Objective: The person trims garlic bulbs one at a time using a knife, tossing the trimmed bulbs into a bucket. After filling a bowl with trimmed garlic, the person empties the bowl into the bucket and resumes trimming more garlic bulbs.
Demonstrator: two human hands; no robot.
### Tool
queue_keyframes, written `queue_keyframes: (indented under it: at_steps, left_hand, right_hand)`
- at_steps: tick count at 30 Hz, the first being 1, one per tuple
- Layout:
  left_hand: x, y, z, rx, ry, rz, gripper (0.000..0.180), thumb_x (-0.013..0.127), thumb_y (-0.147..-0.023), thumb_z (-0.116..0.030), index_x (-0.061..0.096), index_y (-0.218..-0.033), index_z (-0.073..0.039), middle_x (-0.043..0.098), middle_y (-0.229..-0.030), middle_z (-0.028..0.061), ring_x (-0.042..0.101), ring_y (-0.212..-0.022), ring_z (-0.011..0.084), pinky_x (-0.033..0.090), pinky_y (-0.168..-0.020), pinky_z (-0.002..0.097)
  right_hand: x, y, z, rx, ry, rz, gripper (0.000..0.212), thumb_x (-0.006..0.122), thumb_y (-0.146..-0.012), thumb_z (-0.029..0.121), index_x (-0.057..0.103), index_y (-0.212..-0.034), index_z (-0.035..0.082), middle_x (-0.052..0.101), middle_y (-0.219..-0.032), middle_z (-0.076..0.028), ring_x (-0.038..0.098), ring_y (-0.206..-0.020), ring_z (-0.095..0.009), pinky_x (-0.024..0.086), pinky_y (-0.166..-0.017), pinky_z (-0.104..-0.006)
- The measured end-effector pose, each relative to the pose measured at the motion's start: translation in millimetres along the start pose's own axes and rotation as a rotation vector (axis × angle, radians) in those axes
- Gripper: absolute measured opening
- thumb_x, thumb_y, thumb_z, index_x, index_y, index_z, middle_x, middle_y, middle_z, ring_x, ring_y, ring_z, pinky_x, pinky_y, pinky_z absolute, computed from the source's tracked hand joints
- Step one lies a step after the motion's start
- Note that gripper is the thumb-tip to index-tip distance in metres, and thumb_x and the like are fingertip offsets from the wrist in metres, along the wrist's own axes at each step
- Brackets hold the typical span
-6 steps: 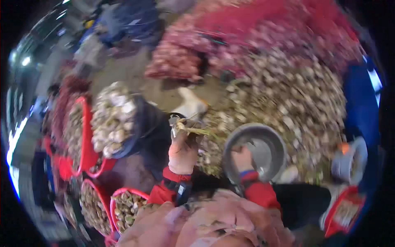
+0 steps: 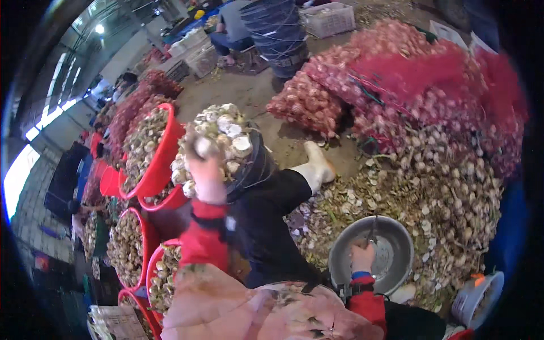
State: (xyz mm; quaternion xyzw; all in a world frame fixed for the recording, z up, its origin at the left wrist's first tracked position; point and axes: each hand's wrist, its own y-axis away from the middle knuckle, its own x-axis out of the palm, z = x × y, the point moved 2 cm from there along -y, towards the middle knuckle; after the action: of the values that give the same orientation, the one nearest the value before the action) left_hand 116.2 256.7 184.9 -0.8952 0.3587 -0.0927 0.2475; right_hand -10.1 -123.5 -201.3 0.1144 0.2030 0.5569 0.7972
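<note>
My left hand (image 2: 207, 180) is smeared by motion over a dark bucket (image 2: 256, 161) heaped with pale garlic bulbs (image 2: 229, 127). Something whitish shows at its fingertips, but I cannot tell whether it is held or lies on the heap. Inside a round grey basin (image 2: 403, 258), my right hand (image 2: 362, 258) is closed around a dark, narrow, blade-like tool (image 2: 373, 231) that points away from me. Loose garlic (image 2: 447, 187) with stems and peelings spreads on the floor beyond and right of the basin.
Red tubs of garlic (image 2: 148, 249) stand along my left. Red mesh sacks of garlic (image 2: 309, 102) are piled ahead and to the right. A tall dark bucket stack (image 2: 277, 39) stands at the back. At lower right is a pale bucket (image 2: 476, 300). My outstretched leg (image 2: 263, 226) lies between my hands.
My left hand has moved left, from near the basin to the garlic-filled bucket. The view has swung left, and my right hand stays in the basin.
</note>
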Motion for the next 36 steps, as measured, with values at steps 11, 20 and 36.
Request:
queue_keyframes:
  at_steps: [11,20,36]
  left_hand:
    - [-96,-162,85,-0.185,-1.360,0.198,0.059,0.060,-0.083,-0.044,0.050,-0.129,-0.007,0.058,-0.119,0.0234,0.055,-0.111,0.0405,0.043,-0.096,0.0467]
    - [208,37,33,-0.081,-0.018,0.879,0.039,0.058,-0.090,-0.011,0.055,-0.127,-0.002,0.066,-0.111,0.0099,0.060,-0.100,0.0173,0.047,-0.089,0.0304]
    - [531,250,137,-0.052,-0.454,1.169,0.045,0.073,-0.065,-0.022,0.065,-0.106,-0.005,0.065,-0.106,0.0175,0.063,-0.099,0.0320,0.050,-0.084,0.0372]
  right_hand:
    - [-12,26,50,-0.028,-0.130,-0.039,0.023,0.069,-0.072,0.007,0.063,-0.094,0.002,0.066,-0.088,-0.006,0.061,-0.080,-0.019,0.048,-0.076,-0.0335]
    - [-12,12,68,0.153,-0.442,-0.065,0.023,0.072,-0.073,0.005,0.065,-0.095,0.004,0.066,-0.089,-0.002,0.060,-0.084,-0.013,0.047,-0.079,-0.0286]
    - [-54,-6,74,0.188,-0.595,-0.158,0.020,0.064,-0.077,0.000,0.065,-0.096,0.006,0.061,-0.081,0.001,0.057,-0.073,-0.010,0.046,-0.065,-0.0256]
